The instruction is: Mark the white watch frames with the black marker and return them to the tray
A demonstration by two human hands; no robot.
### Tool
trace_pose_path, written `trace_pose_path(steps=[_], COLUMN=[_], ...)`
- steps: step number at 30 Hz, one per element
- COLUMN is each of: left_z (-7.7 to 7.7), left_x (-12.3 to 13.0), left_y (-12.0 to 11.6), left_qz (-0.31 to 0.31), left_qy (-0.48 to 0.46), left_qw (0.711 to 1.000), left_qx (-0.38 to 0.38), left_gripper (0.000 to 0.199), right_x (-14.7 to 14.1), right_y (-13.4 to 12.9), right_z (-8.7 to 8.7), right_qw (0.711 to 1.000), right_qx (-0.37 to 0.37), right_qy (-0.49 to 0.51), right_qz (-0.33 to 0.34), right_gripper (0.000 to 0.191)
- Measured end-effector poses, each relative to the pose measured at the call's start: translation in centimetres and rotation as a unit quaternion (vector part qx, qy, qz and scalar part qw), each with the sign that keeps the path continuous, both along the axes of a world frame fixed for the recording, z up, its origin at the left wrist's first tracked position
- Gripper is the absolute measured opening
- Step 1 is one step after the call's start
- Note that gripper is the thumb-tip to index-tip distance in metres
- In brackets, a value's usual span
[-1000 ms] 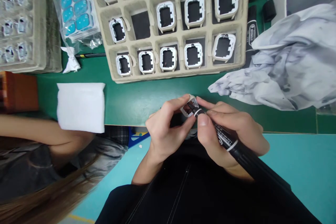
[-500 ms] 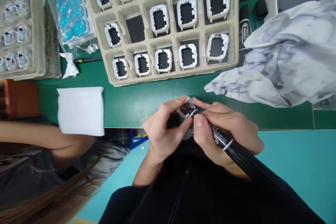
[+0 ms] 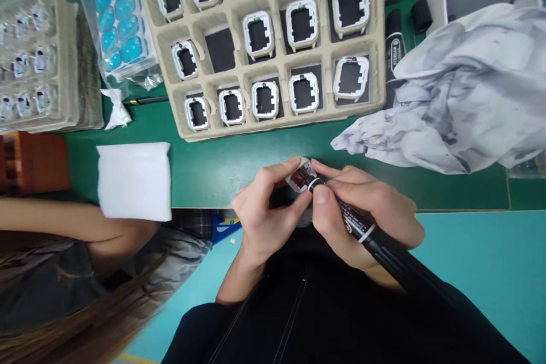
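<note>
Between its fingers and thumb, my left hand (image 3: 267,205) holds a small white square frame (image 3: 295,181) near the table's front edge. My right hand (image 3: 362,213) grips a black marker (image 3: 356,220), its tip end against the inside of the frame. The exact contact point of the tip is too small to tell. Beyond both hands lies a beige moulded tray (image 3: 256,125) with similar white frames in its compartments. One compartment in the middle row shows only a dark pad (image 3: 220,50).
A folded white cloth (image 3: 134,182) lies left, near another person's arm (image 3: 77,224). Crumpled grey-white cloth (image 3: 464,91) lies right, beside another black marker (image 3: 394,45). Blue pieces in plastic (image 3: 123,25), stacked trays (image 3: 63,68) and an orange bin (image 3: 42,162) are at the left.
The view has shifted slightly, so the tray and the things at the left appear a little displaced. My hands keep the same hold on the frame and marker.
</note>
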State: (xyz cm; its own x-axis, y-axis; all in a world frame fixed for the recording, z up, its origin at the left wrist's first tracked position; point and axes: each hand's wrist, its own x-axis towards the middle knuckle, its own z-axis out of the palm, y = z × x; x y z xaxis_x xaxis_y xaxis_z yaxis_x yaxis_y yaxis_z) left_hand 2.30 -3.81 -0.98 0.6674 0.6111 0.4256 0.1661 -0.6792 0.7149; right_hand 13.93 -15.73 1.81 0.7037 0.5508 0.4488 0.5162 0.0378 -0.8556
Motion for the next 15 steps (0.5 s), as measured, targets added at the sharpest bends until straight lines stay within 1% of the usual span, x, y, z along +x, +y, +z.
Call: trace_pose_path(steps=[1,2,3,5,7,11,13,15], left_z=[-0.04,-0.05,-0.04,0.07,0.27,0.72,0.86,0.93], left_x=[-0.02,-0.04,-0.05,-0.05,0.00,0.27,0.42,0.50], left_y=[0.02,0.06,0.11,0.23,0.33,0.31,0.23,0.17], left_qz=[0.002,0.001,-0.003,-0.011,-0.013,-0.007,-0.006,-0.007], left_qy=[0.000,-0.002,-0.005,-0.009,-0.008,-0.004,-0.008,-0.017], left_qw=[1.000,1.000,1.000,1.000,0.999,0.997,0.997,0.997], left_qx=[0.004,0.005,0.002,-0.015,-0.039,-0.079,-0.082,-0.079], left_gripper=[0.034,0.034,0.035,0.040,0.044,0.042,0.039,0.037], right_x=[0.10,0.17,0.21,0.19,0.11,0.12,0.25,0.35], right_y=[-0.07,-0.07,0.00,0.29,0.58,0.74,0.62,0.45], right_z=[0.11,0.17,0.16,-0.02,-0.32,-0.70,-0.70,-0.62], right_qw=[1.000,1.000,1.000,0.997,0.995,0.995,0.994,0.995], right_qx=[-0.018,-0.015,0.007,0.073,0.095,0.091,0.102,0.087], right_qy=[0.003,0.001,-0.005,-0.017,-0.015,-0.033,-0.040,-0.039], right_qz=[0.012,0.010,0.002,-0.024,-0.029,-0.027,-0.021,-0.016], right_gripper=[0.024,0.023,0.022,0.023,0.025,0.024,0.026,0.028])
